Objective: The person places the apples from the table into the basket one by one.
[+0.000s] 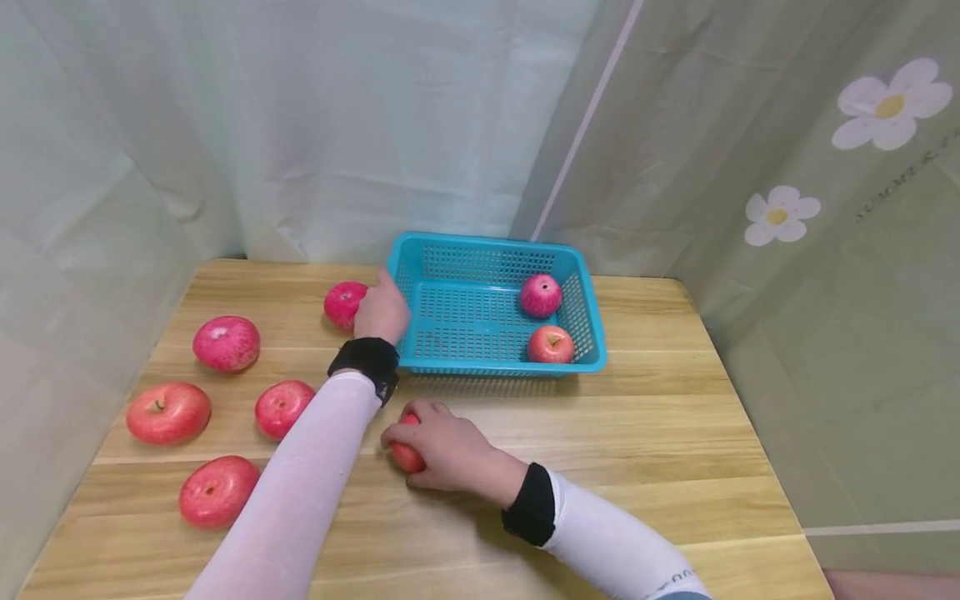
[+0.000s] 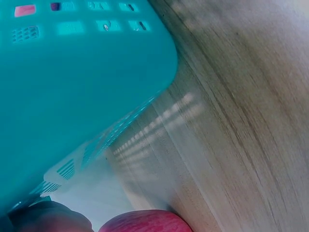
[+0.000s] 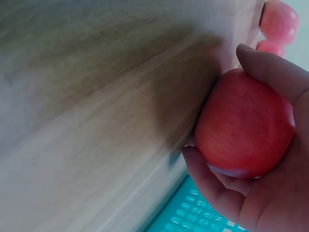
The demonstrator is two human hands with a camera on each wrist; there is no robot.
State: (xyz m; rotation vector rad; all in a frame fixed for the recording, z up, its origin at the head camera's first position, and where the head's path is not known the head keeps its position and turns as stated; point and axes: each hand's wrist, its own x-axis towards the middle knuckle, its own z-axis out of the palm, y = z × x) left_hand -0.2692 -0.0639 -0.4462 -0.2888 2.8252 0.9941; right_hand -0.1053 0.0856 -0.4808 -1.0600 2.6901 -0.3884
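My left hand [image 1: 382, 310] grips the left rim of a blue plastic basket [image 1: 480, 367], its fingers mostly hidden from the head view. A pink-red apple [image 1: 342, 304] lies just left of that hand and is partly covered by it. In the left wrist view, a dark fingertip [image 2: 50, 217] overlaps the basket wall [image 2: 87, 96], and the same apple [image 2: 147, 223] shows at the lower edge. My right hand [image 1: 450, 446] holds a red apple [image 1: 407, 454] low over the table in front of the basket, thumb and fingers curled around it [image 3: 244, 125].
Inside the basket, at its right end, sit a pink apple [image 1: 541, 296] and a red apple [image 1: 551, 344]. Several more apples lie on the wooden table [image 1: 637, 467] at the left, among them a streaked one [image 1: 227, 343]. Curtains [image 1: 412, 125] hang behind the table.
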